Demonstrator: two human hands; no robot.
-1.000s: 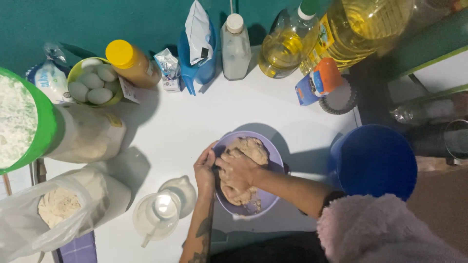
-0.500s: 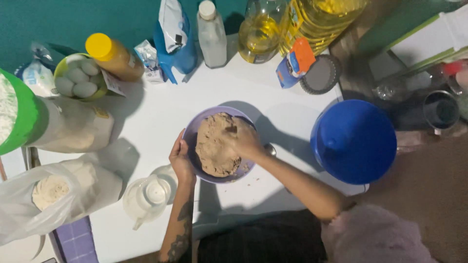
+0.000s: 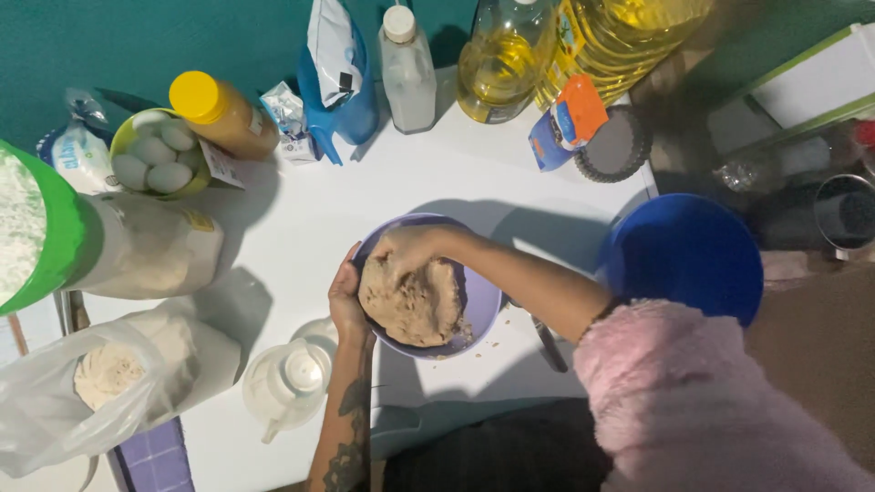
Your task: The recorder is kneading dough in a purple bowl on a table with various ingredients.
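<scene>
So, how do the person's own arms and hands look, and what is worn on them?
Both hands are bare, with no gloves. The left hand has an uncovered forearm with a dark tattoo running along it. The right hand has a forearm bare up to a fluffy pink sleeve, pushed up the arm, with a thin dark band at its edge.

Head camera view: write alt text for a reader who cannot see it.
A person's right hand presses into a lump of tan dough in a purple bowl that the left hand steadies at the rim, on a white table. Around it stand a blue bowl, oil bottles, a bowl of eggs and a bag of flour.
</scene>
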